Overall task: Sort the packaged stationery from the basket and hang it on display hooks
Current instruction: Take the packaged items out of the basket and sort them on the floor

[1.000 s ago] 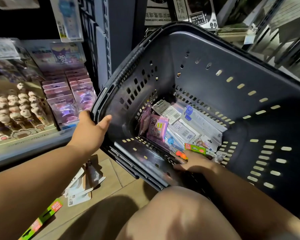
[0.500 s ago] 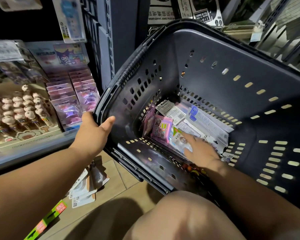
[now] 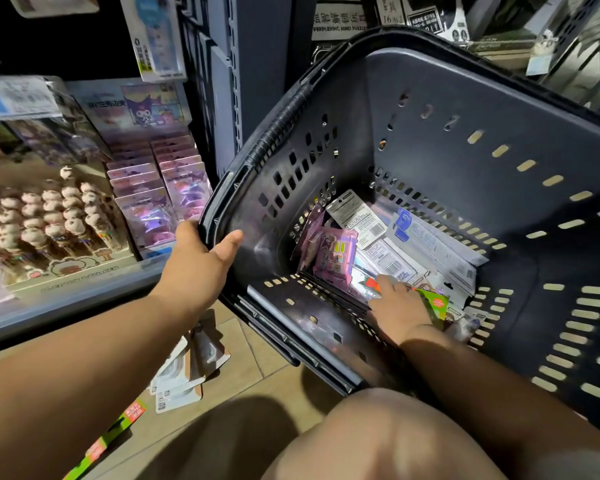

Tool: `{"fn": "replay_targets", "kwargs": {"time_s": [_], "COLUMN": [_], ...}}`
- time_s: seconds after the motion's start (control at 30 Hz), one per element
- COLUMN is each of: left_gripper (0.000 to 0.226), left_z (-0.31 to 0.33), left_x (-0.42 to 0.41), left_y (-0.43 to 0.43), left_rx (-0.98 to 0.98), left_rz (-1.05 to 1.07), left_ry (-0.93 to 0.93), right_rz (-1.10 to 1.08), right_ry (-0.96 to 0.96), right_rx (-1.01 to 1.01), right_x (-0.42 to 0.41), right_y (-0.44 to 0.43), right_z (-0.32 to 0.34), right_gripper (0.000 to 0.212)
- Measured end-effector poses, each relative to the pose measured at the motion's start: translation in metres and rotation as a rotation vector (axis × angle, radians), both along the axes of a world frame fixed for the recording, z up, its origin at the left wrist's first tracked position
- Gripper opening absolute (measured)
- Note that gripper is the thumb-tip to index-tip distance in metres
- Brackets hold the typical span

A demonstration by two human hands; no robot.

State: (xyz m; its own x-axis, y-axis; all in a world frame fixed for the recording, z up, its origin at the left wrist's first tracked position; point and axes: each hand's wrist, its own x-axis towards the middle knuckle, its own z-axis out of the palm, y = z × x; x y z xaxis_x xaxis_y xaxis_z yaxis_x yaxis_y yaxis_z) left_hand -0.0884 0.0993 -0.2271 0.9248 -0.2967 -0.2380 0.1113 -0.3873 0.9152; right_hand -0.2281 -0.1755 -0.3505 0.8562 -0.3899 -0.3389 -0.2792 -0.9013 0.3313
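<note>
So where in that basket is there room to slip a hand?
Bare: the basket wall between the left hand on the rim and the pink pack, and the slotted wall right of the packs. Crowded: the bottom, with packs overlapping under the right hand.

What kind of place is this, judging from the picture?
Most likely a stationery or gift shop aisle. A dark shopping basket holds packaged stationery, and the shelf beside it displays rows of character pens and pink carded packs.

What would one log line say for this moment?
left hand: grips basket by rim | right hand: inside it, beside green packet, grip unclear
</note>
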Motion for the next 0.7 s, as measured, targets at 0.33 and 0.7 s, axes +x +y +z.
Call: {"fn": "replay_targets", "kwargs": {"time_s": [0.33,0.7], "left_gripper": [0.06,0.055], "left_z": [-0.008,-0.009], "left_x": [0.003,0.001], "left_y": [0.002,0.0], "left_rx": [0.047,-0.005], "left_rz": [0.013,0.021], "left_ry": [-0.012,0.002], "right_rz": [-0.045,-0.058], "right_ry": [0.033,-0.267], "right_rx": [-0.01,-0.025], "right_x": [-0.003,0.005], "right_y": [0.001,0.006], "right_z": [-0.005,-0.021], "right_gripper": [0.036,0.023]}}
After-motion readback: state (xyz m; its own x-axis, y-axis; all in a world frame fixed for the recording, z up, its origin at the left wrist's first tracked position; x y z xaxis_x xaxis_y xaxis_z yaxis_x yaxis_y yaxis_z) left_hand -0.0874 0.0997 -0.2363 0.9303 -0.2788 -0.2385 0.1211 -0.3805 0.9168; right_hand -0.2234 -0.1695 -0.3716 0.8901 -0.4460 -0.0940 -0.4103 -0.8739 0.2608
